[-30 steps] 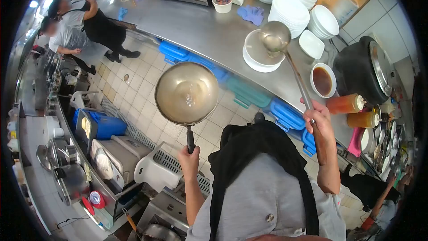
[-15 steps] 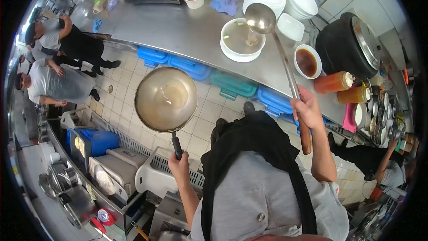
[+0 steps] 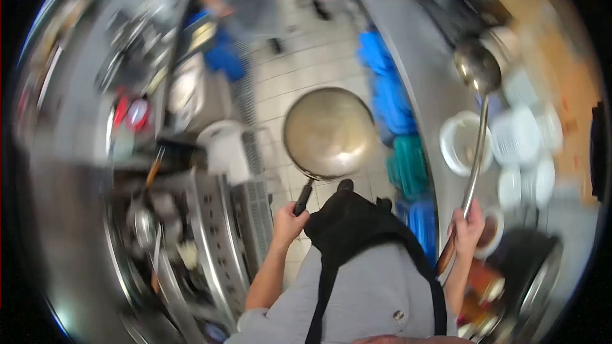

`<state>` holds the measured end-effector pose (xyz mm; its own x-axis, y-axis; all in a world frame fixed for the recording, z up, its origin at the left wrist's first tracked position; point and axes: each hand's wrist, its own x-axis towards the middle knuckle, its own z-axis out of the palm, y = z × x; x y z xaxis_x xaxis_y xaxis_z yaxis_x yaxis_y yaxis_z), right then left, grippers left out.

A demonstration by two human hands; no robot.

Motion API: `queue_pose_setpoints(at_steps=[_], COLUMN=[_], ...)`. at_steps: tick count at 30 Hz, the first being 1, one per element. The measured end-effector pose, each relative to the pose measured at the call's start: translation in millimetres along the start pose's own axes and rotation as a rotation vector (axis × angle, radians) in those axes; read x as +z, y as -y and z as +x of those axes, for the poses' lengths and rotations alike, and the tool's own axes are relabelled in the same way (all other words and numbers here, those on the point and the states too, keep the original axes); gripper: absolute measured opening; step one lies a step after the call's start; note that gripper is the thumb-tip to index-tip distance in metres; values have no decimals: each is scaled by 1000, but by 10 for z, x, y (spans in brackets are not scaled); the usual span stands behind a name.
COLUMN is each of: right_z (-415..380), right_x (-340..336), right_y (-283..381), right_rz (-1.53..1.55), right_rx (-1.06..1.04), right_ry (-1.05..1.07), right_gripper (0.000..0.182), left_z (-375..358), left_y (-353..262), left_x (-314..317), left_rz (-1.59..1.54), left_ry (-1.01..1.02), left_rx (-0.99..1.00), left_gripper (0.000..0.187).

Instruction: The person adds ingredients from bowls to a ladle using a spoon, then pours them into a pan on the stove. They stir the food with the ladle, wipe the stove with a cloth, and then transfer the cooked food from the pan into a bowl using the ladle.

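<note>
My left hand [image 3: 291,223] is closed around the black handle of a wok [image 3: 328,130], which is held out over the tiled floor with its inside facing up. In my right hand [image 3: 467,226] is a long ladle [image 3: 473,175], gripped near its wooden handle end. The ladle's metal bowl is above the steel counter at the right. Partly behind the ladle's shaft stands a white bowl [image 3: 448,154] on the counter; its contents are blurred. Another white bowl [image 3: 497,242] with brown liquid sits close beside my right hand.
White dishes [image 3: 516,137] are stacked on the counter [image 3: 421,57]. Blue lidded bins [image 3: 382,83] and a green one [image 3: 408,165] line the floor below it. To the left is a stove [image 3: 210,236] with utensils. A person in an apron [image 3: 248,6] stands ahead.
My view has swung left, bringing the stove side into sight. The ladle has moved away from over the soup bowl, and the wok has turned with me. Both hands keep their hold.
</note>
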<state>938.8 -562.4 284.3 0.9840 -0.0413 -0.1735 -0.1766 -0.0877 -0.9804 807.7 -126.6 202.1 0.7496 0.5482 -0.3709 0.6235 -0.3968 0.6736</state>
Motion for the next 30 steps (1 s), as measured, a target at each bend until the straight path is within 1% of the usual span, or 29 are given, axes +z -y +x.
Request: queue_pose_setpoints(at_steps=[1, 2, 3, 4, 5, 6, 8, 9, 10, 11, 12, 13, 15, 17, 19, 20, 21, 24, 27, 28, 29, 30], right_z=[96, 161, 212, 388, 411, 491, 549, 522, 500, 373, 191, 40, -335, -673, -937, -1105, -1287, -1779, -2286, -2402, -2404, -2513], right_x=[32, 40, 58, 134, 192, 250, 371, 424, 493, 636, 798, 891, 1076, 1279, 1493, 1604, 1724, 2045, 2488, 2608, 2723, 2830], right_y=[-122, -207, -225, -230, -246, -227, -121, -105, -94, -100, -53, -1, 80, 78, -61, -82, -104, -75, 52, 35, -28, -54], right_rz=[5, 3, -9, 7, 20, 16, -149, -163, -231, -305, -268, -294, -421, -452, -392, -394, -419, -544, -716, -731, -709, -701], right_rx=[-2, 7, -15, -2, 27, 19, 54, 36, -56, -141, -72, -91, -107, -109, -252, -178, -185, -240, -557, -576, -737, -746], right_ry=[72, 142, 264, 413, 537, 608, 793, 838, 925, 1014, 1054, 1113, 1137, 1214, 1311, 1323, 1383, 1495, 1644, 1675, 1753, 1796], right_gripper=[56, 57, 57, 59, 60, 60, 60, 60, 61, 61, 59, 59, 58, 56, 56, 56, 56, 57, 54, 52, 56, 56], left_z=[-256, -544, -844, -1017, -1291, -1531, -1976, -2123, -2250, -2404, -2551, -2700, -2965, -3235, -3507, -3663, -3842, -4259, -4653, -4789, -4900, -5011], left_y=[-70, -9, 11, -64, -15, 101, 230, 311, 419, 654, 845, 983, 1259, 1450, 1691, 1822, 1964, 2286, 2556, 2615, 2629, 2648], left_x=[-49, -27, -21, -18, -25, 55, 167, 226, 268, 243, 239, 281, 279, 281, 321, 328, 332, 404, 483, 532, 621, 642], left_rz=[31, 6, -40, 5, 60, 8, -55, -107, -145, -127, -112, -154, -137, -219, -327, -331, -369, -397, -440, -428, -418, -431], left_ry=[-40, -91, -183, -181, -150, -179, -273, -324, -367, -363, -367, -404, -422, -454, -478, -503, -533, -590, -676, -705, -731, -756], left_rx=[-49, -110, -180, -261, -337, -368, -445, -471, -497, -509, -524, -561, -581, -662, -706, -722, -766, -805, -917, -929, -941, -973], left_gripper=[25, 26, 26, 27, 28, 30, 31, 31, 31, 31, 31, 31, 30, 31, 31, 31, 31, 31, 31, 32, 34, 34])
